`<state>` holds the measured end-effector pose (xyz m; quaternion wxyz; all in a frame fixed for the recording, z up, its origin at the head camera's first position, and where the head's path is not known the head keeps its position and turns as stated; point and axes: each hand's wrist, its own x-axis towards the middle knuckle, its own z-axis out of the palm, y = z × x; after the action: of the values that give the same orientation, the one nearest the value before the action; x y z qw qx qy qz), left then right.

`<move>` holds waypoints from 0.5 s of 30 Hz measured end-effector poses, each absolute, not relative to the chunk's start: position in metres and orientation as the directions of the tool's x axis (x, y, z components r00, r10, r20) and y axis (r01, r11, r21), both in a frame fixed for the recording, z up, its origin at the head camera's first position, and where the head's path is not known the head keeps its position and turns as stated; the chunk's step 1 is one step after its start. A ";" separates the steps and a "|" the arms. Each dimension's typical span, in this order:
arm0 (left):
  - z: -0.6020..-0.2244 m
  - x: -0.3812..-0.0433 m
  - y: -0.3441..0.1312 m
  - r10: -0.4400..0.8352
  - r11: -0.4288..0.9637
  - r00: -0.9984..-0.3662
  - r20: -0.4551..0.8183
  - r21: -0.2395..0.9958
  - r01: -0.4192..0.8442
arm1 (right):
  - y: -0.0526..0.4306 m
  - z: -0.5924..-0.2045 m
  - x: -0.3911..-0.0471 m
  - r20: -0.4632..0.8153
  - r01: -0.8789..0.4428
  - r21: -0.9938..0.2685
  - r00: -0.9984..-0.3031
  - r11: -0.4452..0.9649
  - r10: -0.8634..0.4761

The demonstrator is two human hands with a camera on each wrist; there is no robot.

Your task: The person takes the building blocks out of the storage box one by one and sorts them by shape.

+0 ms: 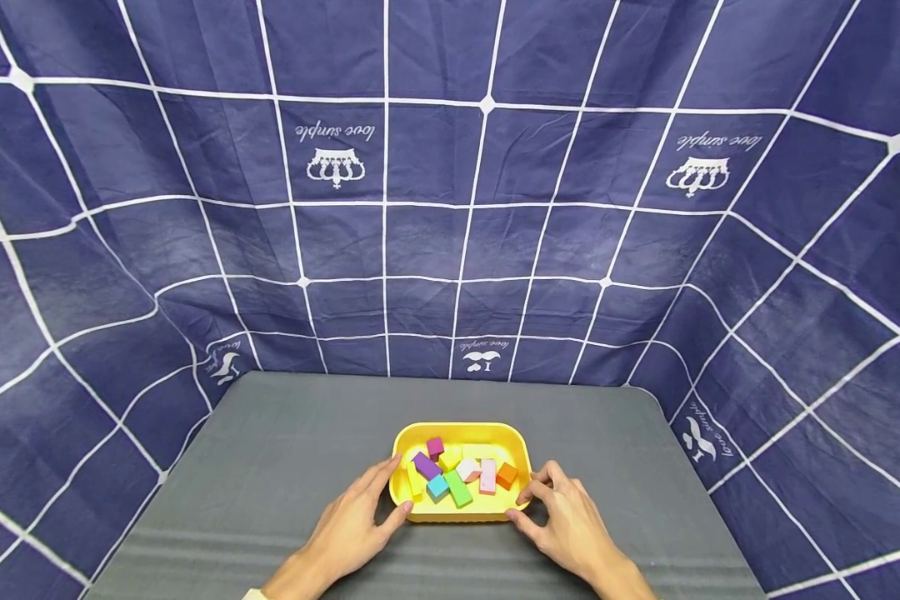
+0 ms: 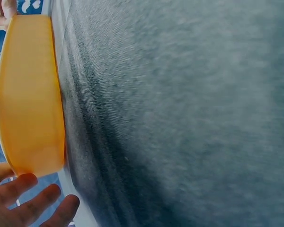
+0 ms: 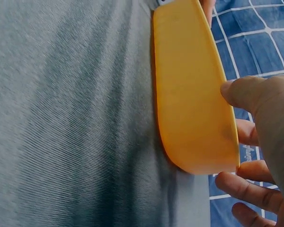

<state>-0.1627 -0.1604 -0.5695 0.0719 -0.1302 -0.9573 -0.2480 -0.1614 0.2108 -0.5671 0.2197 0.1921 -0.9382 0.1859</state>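
A yellow plastic tub (image 1: pixel 457 517) with rounded corners sits on the grey table, holding several toy blocks. Among them lie a purple block (image 1: pixel 427 466), a blue cube (image 1: pixel 437 487), a green block (image 1: pixel 458 489), a pale pink block (image 1: pixel 487 476) and an orange block (image 1: pixel 506 476). My left hand (image 1: pixel 356 521) holds the tub's left end, thumb at the front corner and fingers along the side. At the right end, my right hand (image 1: pixel 570 521) grips the rim with its thumb on the front and bent fingers at the side. Both wrist views show the tub's plain front wall (image 3: pixel 194 90).
Grey cloth (image 1: pixel 307 417) with a few creases covers the table around the tub. Dark blue curtains (image 1: pixel 435 242) with white grid lines hang behind the table and along both sides.
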 end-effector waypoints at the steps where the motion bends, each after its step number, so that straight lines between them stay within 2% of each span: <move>1: -0.570 -0.162 -0.161 0.214 0.843 -0.955 0.208 0.455 0.288 | 0.211 -0.567 -0.160 0.484 -0.443 -0.268 -0.830 0.856 -0.278; 15: -0.571 -0.153 -0.166 0.212 0.842 -0.955 0.205 0.458 0.285 | 0.212 -0.564 -0.150 0.474 -0.463 -0.266 -0.827 0.845 -0.304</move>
<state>-0.1529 -0.1658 -0.5708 0.0732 -0.1300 -0.9569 -0.2493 -0.1499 0.2122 -0.5638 0.2118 0.2046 -0.9369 0.1883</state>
